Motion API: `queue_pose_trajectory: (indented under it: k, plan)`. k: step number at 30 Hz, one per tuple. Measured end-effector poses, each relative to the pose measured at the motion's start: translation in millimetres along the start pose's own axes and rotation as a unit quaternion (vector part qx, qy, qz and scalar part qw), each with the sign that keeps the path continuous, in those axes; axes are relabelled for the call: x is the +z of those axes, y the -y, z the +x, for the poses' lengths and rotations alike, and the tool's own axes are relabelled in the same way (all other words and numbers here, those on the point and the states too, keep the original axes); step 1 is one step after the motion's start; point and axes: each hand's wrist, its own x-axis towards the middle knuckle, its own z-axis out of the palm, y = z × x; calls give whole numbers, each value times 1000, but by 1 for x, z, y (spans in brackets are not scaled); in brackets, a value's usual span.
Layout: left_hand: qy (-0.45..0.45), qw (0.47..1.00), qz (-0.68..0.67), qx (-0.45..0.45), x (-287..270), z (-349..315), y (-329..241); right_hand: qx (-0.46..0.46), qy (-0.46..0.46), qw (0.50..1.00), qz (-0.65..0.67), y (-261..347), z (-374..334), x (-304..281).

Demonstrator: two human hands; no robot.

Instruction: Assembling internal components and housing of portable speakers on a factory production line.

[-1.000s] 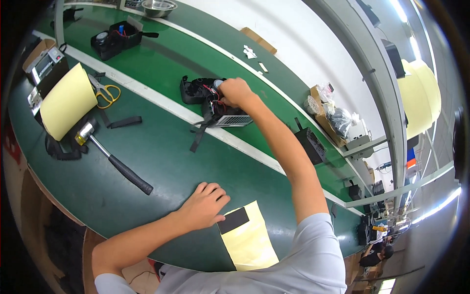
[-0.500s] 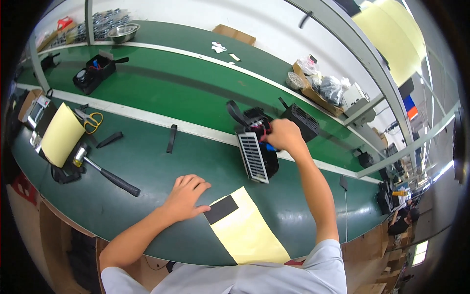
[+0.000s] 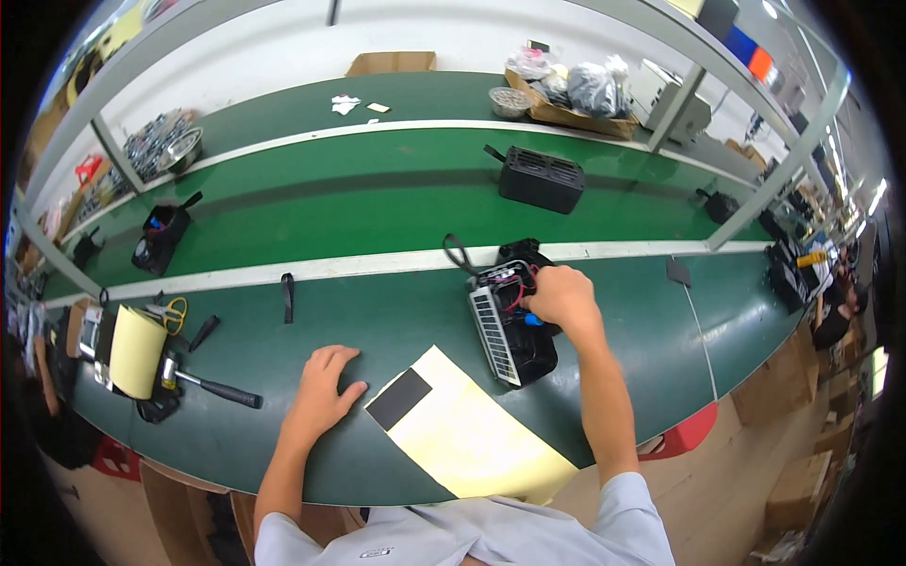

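My right hand grips the edge of an opened black device housing, its fingers closed at the rim near red wires and a blue part. A small solar panel forms the housing's left side, and a black strap loop sticks up at its far left corner. My left hand rests on the green table, fingers apart and holding nothing. Just right of it lies a pale yellow sheet with a dark grey rectangular pad on its far left corner.
At left are a hammer, yellow-handled scissors, a yellow roll and black straps. Beyond the white rail, a green belt carries black housings, one a slotted box. A metal frame rises at right.
The view has turned and shifted. My right hand has brought the housing nearer, from over the rail onto the table. My left hand has moved left, away from the grey pad.
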Motion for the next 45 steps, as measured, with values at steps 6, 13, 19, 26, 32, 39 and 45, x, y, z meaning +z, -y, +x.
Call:
queue_pose_trajectory:
  k: [6,13,19,26,32,39,45]
  plan:
    - [-59,997,28,34,-5,22,-45,-37,62,997,-24,10,17,26]
    - [-113,979,-79,150,0,99,-69,-67,45,958,277,-31,-4,-27]
    - [85,970,-226,32,46,212,-53,-30,-104,920,376,-86,-18,-37]
    - [213,977,-18,-13,113,290,-82,-71,-76,943,317,-128,33,23]
    - [285,958,-14,-10,109,302,-93,-88,80,927,357,-123,60,54]
    - [165,984,-65,5,121,281,-72,-173,13,952,252,-91,26,31]
    - [120,990,-47,61,126,278,-71,-334,-195,908,164,-92,-7,60]
